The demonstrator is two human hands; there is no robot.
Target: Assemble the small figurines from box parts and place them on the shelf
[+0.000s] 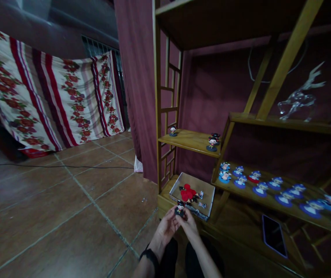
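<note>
Both of my hands meet around one small figurine (179, 209) with black hair buns and a dark round base. My left hand (167, 225) grips it from the left side, and my right hand (189, 223) holds its base from the right. Just beyond them lies a shallow cardboard box (208, 188) with red round pieces (187, 192) and several small figure parts (202, 205) inside. Similar black-haired figurines stand on the small shelf above: one (173, 131) at the left end and a pair (212, 143) at the right.
The wooden shelf unit (189, 141) fills the right side. Several blue-based figurines (260, 189) stand in rows on a lower shelf. A phone (274, 235) lies below them, and a clear deer ornament (301, 94) stands higher up. A cable (95, 166) crosses the tiled floor (52, 216).
</note>
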